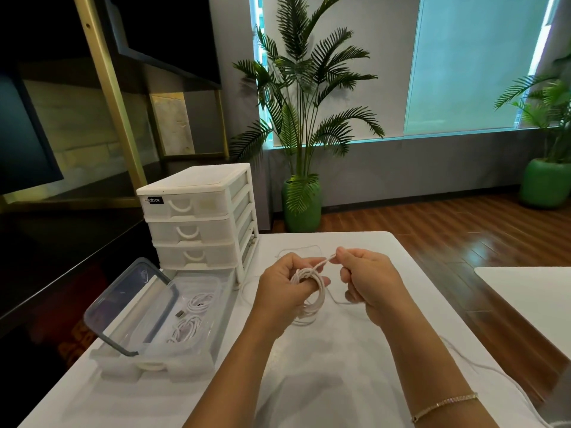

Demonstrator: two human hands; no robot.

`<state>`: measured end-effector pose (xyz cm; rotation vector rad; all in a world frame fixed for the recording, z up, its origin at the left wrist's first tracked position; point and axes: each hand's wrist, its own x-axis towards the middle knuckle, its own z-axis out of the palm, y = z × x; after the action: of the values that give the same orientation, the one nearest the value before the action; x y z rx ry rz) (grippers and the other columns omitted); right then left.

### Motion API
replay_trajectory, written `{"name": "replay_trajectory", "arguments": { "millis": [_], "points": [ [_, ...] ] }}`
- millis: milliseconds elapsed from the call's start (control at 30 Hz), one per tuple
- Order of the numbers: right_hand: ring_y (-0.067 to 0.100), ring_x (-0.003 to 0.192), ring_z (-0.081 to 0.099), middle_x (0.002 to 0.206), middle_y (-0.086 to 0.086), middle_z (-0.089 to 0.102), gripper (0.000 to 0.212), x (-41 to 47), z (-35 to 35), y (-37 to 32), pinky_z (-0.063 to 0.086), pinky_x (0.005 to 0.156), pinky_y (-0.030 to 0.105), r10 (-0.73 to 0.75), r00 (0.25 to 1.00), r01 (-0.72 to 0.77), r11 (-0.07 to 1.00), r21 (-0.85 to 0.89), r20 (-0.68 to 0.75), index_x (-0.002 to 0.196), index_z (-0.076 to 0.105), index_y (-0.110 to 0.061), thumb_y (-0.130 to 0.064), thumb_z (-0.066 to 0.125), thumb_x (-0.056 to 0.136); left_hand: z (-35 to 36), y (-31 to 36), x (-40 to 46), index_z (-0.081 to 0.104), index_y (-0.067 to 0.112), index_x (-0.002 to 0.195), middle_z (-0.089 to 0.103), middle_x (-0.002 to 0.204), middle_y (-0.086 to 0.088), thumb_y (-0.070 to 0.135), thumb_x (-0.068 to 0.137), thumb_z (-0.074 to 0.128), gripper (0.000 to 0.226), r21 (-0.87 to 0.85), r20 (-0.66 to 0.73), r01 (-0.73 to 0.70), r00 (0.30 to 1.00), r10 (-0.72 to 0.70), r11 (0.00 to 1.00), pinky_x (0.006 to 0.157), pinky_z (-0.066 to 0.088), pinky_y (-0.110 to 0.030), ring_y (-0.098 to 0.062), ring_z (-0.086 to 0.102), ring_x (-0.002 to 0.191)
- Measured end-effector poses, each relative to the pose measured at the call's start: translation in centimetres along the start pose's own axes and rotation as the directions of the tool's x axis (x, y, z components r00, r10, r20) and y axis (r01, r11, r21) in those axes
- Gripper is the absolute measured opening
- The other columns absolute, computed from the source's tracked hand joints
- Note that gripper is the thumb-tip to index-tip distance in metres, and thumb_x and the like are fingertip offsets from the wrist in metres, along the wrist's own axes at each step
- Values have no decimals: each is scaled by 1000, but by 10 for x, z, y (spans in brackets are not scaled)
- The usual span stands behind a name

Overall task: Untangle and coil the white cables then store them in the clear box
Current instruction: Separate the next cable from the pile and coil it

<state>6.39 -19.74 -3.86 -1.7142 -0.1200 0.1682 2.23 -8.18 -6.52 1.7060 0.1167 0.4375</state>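
We see the clear box (pixel 197 341) open, two coiled white cables (pixel 193 316) inside. Our left hand (pixel 284 291) grips the upright coil (pixel 312 291); right hand (pixel 367 279) pinches its strand (pixel 324 262), angled up-right.

We see only part of the coil (pixel 310 293): the left hand (pixel 284 291) covers its near side, and the fingers passing through it hide the inner turns. The right hand (pixel 367 282) covers the cable end it pinches, so we cannot tell whether a plug is there. A loose cable (pixel 482 366) runs off the lower right edge of the picture. Both forearms are cut off by the bottom edge. The raised lid (pixel 133 304) blurs the near corner of the box (pixel 160 362). We cannot count the cables (pixel 193 319) inside it. The drawer unit (pixel 200 217) has frosted fronts; its contents cannot be told.
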Motion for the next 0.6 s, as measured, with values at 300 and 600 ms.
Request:
{"name": "replay_trajectory", "arguments": {
  "millis": [300, 600],
  "points": [
    [14, 67, 50, 82, -1, 58, 21, 3, 10, 6, 44, 59, 24, -14, 998, 26, 981, -192, 63, 101, 65, -11, -27, 55, 92, -3, -4, 3, 59, 21, 72, 69, 78, 3, 16, 78, 74, 16, 12, -227, -62, 972, 63, 998, 63, 52, -20, -16, 66, 77],
    [8, 110, 49, 101, -16, 63, 18, -7, 19, 7, 16, 114, 55, -430, 896, 410, 700, -585, 114, 75, 51, -38, -35, 68, 80, -8, -9, 8, 57, 23, 72, 66, 75, -1, 12, 77, 73, 20, 37, -395, -3, 919, 18, 999, 58, 54, -25, -18, 63, 68]
  ]
}}
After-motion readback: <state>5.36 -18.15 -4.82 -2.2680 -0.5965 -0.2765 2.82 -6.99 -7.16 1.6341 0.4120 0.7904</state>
